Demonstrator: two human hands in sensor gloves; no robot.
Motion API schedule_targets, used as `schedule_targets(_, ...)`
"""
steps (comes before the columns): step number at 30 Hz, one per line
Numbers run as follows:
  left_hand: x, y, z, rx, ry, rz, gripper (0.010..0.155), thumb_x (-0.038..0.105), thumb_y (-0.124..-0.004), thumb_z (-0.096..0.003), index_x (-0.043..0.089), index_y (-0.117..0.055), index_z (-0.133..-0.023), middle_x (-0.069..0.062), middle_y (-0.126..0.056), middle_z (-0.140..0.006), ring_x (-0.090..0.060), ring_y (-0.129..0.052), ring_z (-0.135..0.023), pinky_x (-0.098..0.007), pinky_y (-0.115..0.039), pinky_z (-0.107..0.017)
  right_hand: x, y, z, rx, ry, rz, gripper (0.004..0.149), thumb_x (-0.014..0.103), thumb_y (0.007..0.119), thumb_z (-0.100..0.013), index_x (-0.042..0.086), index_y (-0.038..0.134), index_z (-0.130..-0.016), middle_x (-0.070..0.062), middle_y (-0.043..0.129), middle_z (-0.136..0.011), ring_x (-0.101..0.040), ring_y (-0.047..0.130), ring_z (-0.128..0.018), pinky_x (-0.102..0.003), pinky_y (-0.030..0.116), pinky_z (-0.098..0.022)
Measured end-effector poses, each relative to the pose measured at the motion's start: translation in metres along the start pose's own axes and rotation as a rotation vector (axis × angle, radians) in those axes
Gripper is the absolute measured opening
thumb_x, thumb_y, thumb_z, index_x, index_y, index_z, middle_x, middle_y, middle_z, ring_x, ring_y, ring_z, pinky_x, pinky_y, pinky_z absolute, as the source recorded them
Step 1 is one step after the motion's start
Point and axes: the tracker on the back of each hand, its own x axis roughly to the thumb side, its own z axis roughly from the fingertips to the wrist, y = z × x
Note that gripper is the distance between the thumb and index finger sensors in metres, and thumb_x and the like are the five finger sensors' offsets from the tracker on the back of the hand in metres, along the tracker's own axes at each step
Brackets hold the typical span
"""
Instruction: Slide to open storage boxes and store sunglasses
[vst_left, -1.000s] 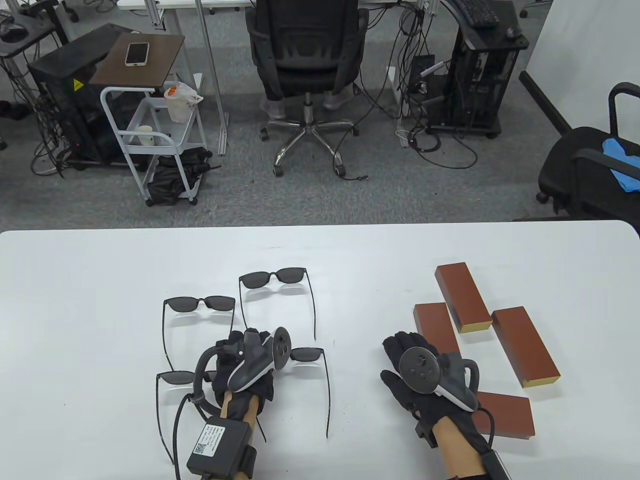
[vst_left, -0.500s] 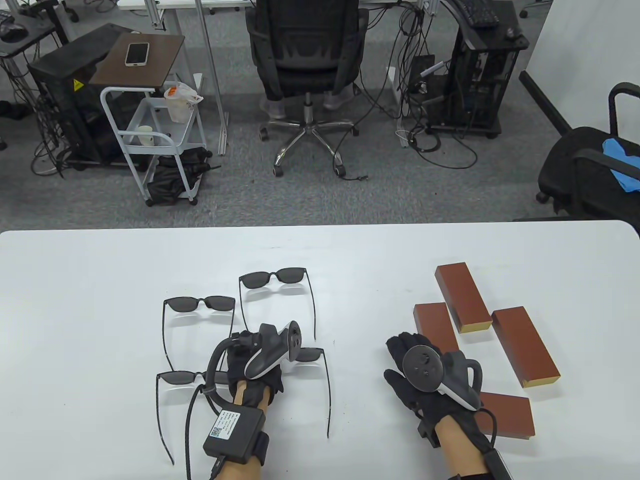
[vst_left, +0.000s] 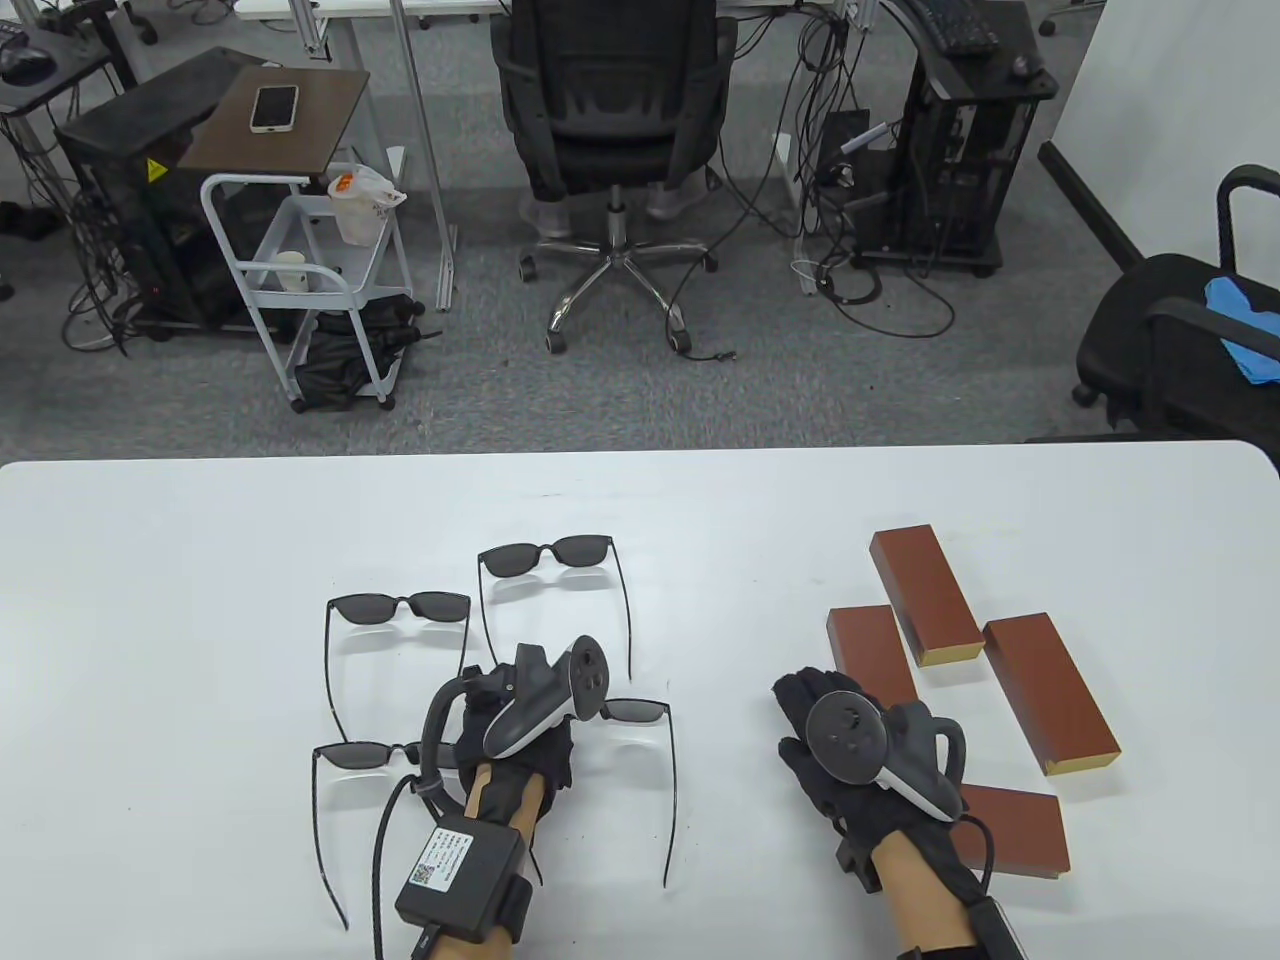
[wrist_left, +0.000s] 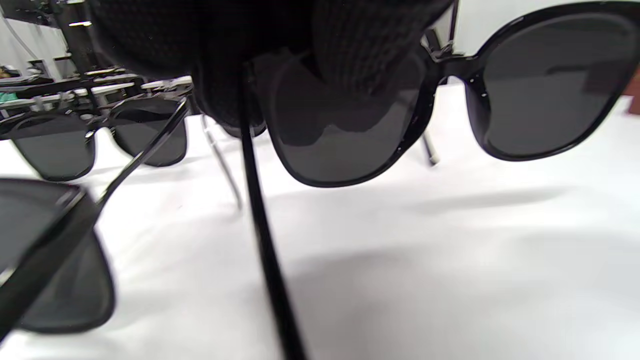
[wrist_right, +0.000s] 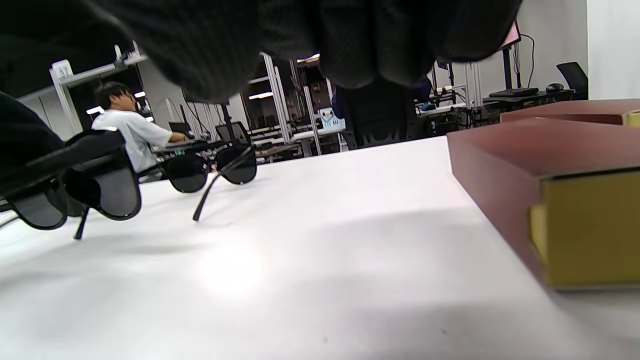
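Left hand (vst_left: 515, 745) over one sunglasses lens; nearest storage box (vst_left: 1010, 828) partly behind right wrist.

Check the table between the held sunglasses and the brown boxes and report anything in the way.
Nothing but the right hand, resting on the table just left of the storage boxes. The table between the left hand's sunglasses and it is bare.

Your left hand (vst_left: 515, 745) hovers with fingers (wrist_left: 350, 55) curled round a pair of sunglasses (vst_left: 635, 712), while your right hand (vst_left: 830, 745) rests palm down on the table, fingers loosely extended.
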Motion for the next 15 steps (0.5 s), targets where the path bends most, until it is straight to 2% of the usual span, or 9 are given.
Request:
schedule_targets(7, 0.027, 0.028, 0.020, 0.103, -0.156, 0.062, 0.043, 0.033, -0.078, -0.0448, 0.037, -0.086, -0.087, 0.004, -0.092, -0.089, -0.026, -0.089, -0.079, -0.052, -0.074, -0.054, -0.001, -0.005, 0.000, -0.044, -0.029, -0.154, 0.059, 0.034, 0.089, -0.031, 0.028, 0.067, -0.086, -0.006, 0.076, -0.094, -0.033, 0.081, -0.083, -0.045, 0.074, -0.061)
schedule_targets(15, 0.051, 0.044, 0.039, 0.143, -0.278, 0.115, 0.044, 0.034, -0.077, -0.0452, 0.038, -0.086, -0.088, 0.004, -0.092, -0.087, -0.027, -0.089, -0.079, -0.052, -0.074, -0.054, -0.008, -0.008, -0.002, -0.058, -0.045, -0.410, 0.060, 0.034, 0.094, -0.026, 0.030, 0.073, -0.082, -0.002, 0.085, -0.088, -0.029, 0.090, -0.077, -0.042, 0.081, -0.056)
